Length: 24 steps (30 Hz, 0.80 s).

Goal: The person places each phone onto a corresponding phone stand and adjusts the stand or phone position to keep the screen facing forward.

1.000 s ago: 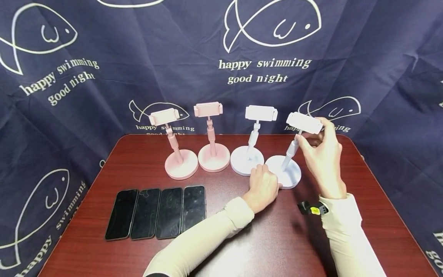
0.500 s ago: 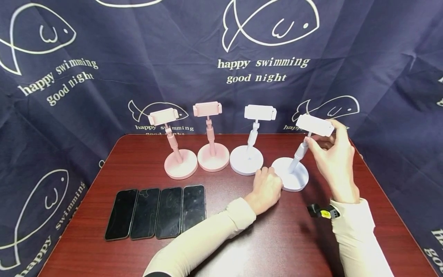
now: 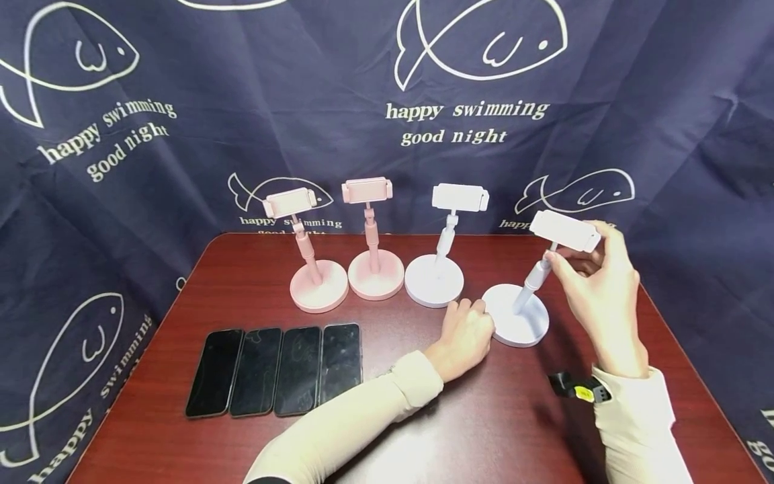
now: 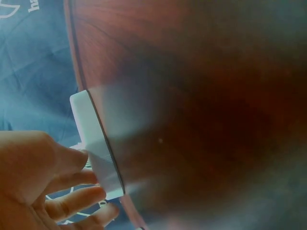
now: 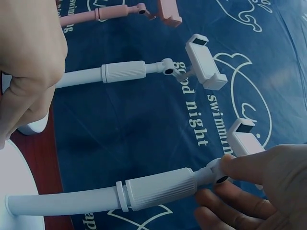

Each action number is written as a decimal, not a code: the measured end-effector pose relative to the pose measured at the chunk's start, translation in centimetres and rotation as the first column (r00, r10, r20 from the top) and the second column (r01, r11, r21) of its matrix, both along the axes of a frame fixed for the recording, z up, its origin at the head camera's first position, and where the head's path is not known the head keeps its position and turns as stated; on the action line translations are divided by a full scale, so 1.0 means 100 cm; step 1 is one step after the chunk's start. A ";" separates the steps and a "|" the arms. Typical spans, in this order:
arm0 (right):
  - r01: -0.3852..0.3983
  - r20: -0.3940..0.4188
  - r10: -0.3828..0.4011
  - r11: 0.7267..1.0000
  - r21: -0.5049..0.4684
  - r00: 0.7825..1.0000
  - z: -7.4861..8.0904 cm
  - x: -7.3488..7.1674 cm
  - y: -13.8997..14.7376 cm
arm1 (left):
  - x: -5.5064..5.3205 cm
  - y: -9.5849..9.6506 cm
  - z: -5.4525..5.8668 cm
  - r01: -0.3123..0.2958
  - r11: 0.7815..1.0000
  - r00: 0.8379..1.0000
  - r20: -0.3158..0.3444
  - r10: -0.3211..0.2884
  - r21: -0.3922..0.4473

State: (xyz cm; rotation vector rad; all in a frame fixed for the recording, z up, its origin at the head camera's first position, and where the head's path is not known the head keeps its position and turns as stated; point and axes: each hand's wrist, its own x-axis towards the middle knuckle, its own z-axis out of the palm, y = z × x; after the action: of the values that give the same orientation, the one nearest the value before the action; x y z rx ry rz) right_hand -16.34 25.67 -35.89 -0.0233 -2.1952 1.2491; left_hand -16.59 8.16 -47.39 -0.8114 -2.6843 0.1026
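Observation:
My right hand (image 3: 607, 306) pinches the rightmost white phone stand (image 3: 521, 323) just below its tilted clamp head. In the right wrist view, the thumb and fingers of that right hand (image 5: 268, 187) meet at the joint above the stand's ribbed sleeve (image 5: 160, 188). Its round base is close over the table, towards the right side. My left hand (image 3: 464, 334) holds the rim of this base from the left, its fingers curled. The left wrist view shows left-hand fingers (image 4: 76, 203) and a thumb against the white base (image 4: 91, 136). The clamp holds no phone.
Another white phone stand (image 3: 434, 281) stands left of the held one. Two pink phone stands, one (image 3: 375, 274) nearer the middle and one (image 3: 319, 287) further left, complete the row. Several dark phones (image 3: 294, 371) lie side by side at the front left. A blue printed cloth (image 3: 338, 101) hangs behind the table.
The rightmost white phone stand has moved right and slightly towards me, away from its white neighbour. My right hand went with it; my left hand shifted slightly right at its base.

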 end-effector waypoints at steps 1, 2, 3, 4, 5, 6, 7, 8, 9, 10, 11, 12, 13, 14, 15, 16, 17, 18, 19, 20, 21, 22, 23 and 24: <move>0.000 -0.005 0.000 1.000 -0.006 1.000 0.000 0.001 0.000 | 0.000 0.000 0.000 0.004 1.000 1.000 0.006 -0.004 0.008; 0.000 -0.009 0.000 1.000 -0.009 1.000 0.000 0.002 0.000 | 0.001 -0.001 0.000 0.006 1.000 1.000 0.010 -0.006 0.015; -0.002 -0.013 0.002 1.000 -0.012 1.000 -0.001 0.003 0.000 | 0.001 -0.001 0.000 0.008 1.000 1.000 0.013 -0.008 0.022; -0.003 -0.017 0.003 1.000 -0.016 1.000 -0.001 0.003 0.000 | 0.001 -0.002 0.000 0.009 1.000 1.000 0.015 -0.010 0.029; -0.004 -0.021 0.004 1.000 -0.019 1.000 -0.002 0.004 -0.001 | 0.001 -0.003 0.000 0.011 0.999 1.000 0.016 -0.011 0.034; -0.005 -0.025 0.005 1.000 -0.022 1.000 -0.002 0.005 -0.001 | 0.001 -0.003 0.000 0.011 0.999 1.000 0.013 -0.011 0.036; -0.008 -0.031 0.007 1.000 -0.022 1.000 -0.002 0.005 -0.001 | 0.002 -0.004 0.000 0.009 0.999 1.000 0.009 -0.009 0.038; -0.010 -0.035 0.009 1.000 -0.021 0.999 -0.003 0.006 -0.001 | 0.002 -0.004 0.000 0.007 0.999 1.000 0.002 -0.007 0.039; -0.012 -0.041 0.011 1.000 -0.020 0.999 -0.003 0.007 -0.002 | 0.002 -0.005 0.001 0.005 0.999 1.000 -0.003 -0.005 0.038; -0.013 -0.047 0.012 1.000 -0.020 0.999 -0.003 0.007 -0.002 | 0.002 -0.005 0.001 0.004 0.999 1.000 -0.007 -0.004 0.036; -0.015 -0.052 0.014 1.000 -0.020 0.999 -0.003 0.008 -0.003 | 0.002 -0.006 0.001 0.004 0.999 1.000 -0.006 -0.004 0.034; -0.015 -0.057 0.014 1.000 -0.019 0.998 -0.003 0.008 -0.003 | 0.002 -0.007 0.002 0.005 0.999 1.000 -0.004 -0.005 0.031; -0.017 -0.059 0.016 1.000 -0.018 0.998 -0.003 0.009 -0.003 | 0.002 -0.007 0.002 0.008 1.000 1.000 0.001 -0.008 0.030; -0.018 -0.062 0.017 1.000 -0.018 0.998 -0.003 0.009 -0.003 | 0.002 -0.008 0.002 0.012 1.000 1.000 0.006 -0.013 0.028; -0.020 -0.065 0.019 1.000 -0.019 0.998 -0.003 0.009 -0.003 | 0.001 -0.008 0.002 0.017 0.999 1.000 0.013 -0.018 0.028; -0.021 -0.067 0.019 1.000 -0.016 0.998 -0.004 0.010 -0.003 | 0.001 -0.009 0.003 0.025 0.999 1.000 0.017 -0.025 0.029; -0.024 -0.071 0.023 1.000 -0.016 0.997 -0.004 0.010 -0.003 | 0.001 -0.010 0.003 0.033 0.999 0.999 0.020 -0.033 0.030; -0.028 -0.072 0.026 1.000 -0.015 0.997 -0.004 0.010 -0.003 | 0.001 -0.010 0.002 0.041 0.999 0.999 0.019 -0.042 0.031; -0.031 -0.075 0.029 0.999 -0.015 0.997 -0.004 0.010 -0.004 | 0.001 -0.011 0.002 0.050 0.998 0.999 0.015 -0.050 0.033; -0.032 -0.077 0.031 0.999 -0.013 0.997 -0.004 0.010 -0.004 | 0.001 -0.012 0.002 0.059 0.998 0.998 0.009 -0.059 0.033; -0.034 -0.078 0.033 0.999 -0.013 0.996 -0.004 0.010 -0.004 | 0.001 -0.012 0.002 0.068 0.997 0.998 0.001 -0.068 0.034; -0.035 -0.079 0.034 0.999 -0.010 0.996 -0.004 0.010 -0.004 | 0.002 -0.013 0.002 0.078 0.996 0.997 -0.009 -0.078 0.034; -0.036 -0.081 0.035 0.999 -0.010 0.996 -0.004 0.010 -0.004 | 0.002 -0.014 0.002 0.086 0.996 0.996 -0.015 -0.085 0.032; -0.034 -0.081 0.034 0.999 -0.005 0.996 -0.004 0.010 -0.004 | 0.003 -0.015 0.001 0.092 0.995 0.996 -0.021 -0.091 0.030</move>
State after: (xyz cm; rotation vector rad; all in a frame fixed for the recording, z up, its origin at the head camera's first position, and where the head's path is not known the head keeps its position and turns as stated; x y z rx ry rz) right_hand -15.30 25.24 -36.27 0.0614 -2.1300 1.2536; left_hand -16.31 6.70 -47.29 -0.9172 -2.6192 0.0465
